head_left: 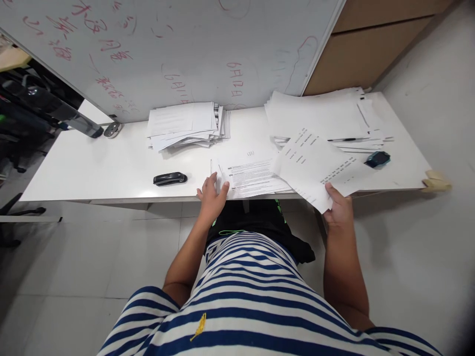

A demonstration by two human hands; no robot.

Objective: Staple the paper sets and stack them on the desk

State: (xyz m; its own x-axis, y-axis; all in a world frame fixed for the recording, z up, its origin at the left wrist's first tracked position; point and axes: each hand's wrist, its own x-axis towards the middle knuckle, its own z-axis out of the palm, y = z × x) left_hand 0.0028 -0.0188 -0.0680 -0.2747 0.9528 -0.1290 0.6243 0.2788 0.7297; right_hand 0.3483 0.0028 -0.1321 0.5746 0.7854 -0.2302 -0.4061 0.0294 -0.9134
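Observation:
In my right hand (339,207) is a printed sheet of paper (308,163), pinched at its near corner with my thumb on top. It is tilted over the desk and partly covers the papers below. My left hand (214,198) rests at the desk's front edge, fingers apart, against the left side of a printed stack of papers (254,175). A black stapler (169,178) lies on the desk to the left of that hand.
Piles of paper stand at the back left (185,121) and back right (315,113). A pen (347,140) and a dark watch-like object (377,159) lie at right. A computer mouse (113,129) and a bottle (55,106) are at left. A whiteboard (208,44) rises behind the desk (92,168).

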